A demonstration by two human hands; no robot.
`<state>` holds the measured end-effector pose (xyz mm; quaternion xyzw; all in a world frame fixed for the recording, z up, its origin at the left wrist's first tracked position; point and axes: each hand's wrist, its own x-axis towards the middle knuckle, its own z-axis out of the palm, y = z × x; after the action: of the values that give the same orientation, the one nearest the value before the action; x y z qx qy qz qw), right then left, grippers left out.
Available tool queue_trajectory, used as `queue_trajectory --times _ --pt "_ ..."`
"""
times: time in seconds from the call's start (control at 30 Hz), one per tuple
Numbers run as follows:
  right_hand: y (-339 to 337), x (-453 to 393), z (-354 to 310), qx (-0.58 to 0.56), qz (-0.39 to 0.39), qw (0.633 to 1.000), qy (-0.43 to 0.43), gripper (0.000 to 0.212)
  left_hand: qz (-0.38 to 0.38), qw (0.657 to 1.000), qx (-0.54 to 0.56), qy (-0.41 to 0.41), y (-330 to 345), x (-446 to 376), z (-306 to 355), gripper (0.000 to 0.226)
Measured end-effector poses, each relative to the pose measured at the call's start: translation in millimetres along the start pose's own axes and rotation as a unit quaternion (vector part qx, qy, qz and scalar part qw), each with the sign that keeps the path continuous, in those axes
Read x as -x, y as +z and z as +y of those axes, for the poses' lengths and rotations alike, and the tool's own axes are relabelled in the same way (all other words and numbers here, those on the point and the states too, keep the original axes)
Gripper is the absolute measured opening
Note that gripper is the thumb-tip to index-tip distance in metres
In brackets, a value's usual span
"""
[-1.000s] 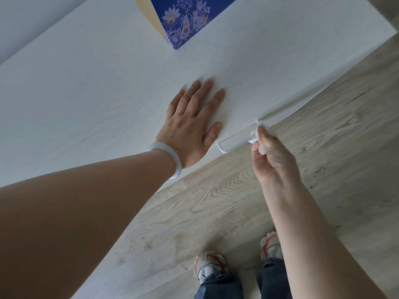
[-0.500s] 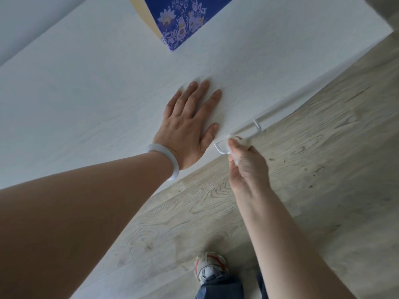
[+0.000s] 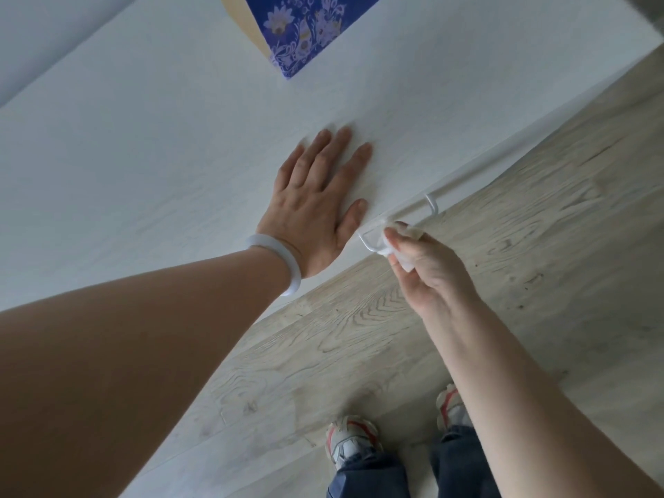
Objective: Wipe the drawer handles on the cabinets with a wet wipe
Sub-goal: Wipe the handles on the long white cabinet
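White cabinet top (image 3: 161,145) over pale wood floor (image 3: 539,217). R hand (image 3: 427,267) fingers pinch wet wipe (image 3: 402,258) around near end of white drawer handle (image 3: 370,242); other bracket bare. L hand (image 3: 316,206) fingers spread flat on top, white bangle (image 3: 284,260) at wrist. Blue floral item (image 3: 305,26) further back. Tip: keep wipe wrapped round bar, slide full length incl. brackets, L hand bracing.
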<state>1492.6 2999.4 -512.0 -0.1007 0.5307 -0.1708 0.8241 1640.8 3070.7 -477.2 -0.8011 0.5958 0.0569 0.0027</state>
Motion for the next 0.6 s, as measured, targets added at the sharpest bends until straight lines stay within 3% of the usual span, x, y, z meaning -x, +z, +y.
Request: queue_trajectory --times 0.17,0.33,0.5,0.6 --pt "0 -7 -11 -0.067 0.062 0.995 -0.046 0.020 0.005 1.000 0.000 0.002 1 0 0 0.059" --pt "11 5 26 0.015 0.031 0.999 -0.028 0.020 0.007 1.000 -0.003 0.003 1 0 0 0.059" --pt "1 -12 1 -0.057 0.064 0.991 -0.105 0.023 0.005 1.000 -0.002 0.003 1 0 0 0.059" --pt "12 0 30 -0.007 0.034 0.996 -0.084 0.024 0.011 1.000 -0.002 0.004 2 0 -1 0.059"
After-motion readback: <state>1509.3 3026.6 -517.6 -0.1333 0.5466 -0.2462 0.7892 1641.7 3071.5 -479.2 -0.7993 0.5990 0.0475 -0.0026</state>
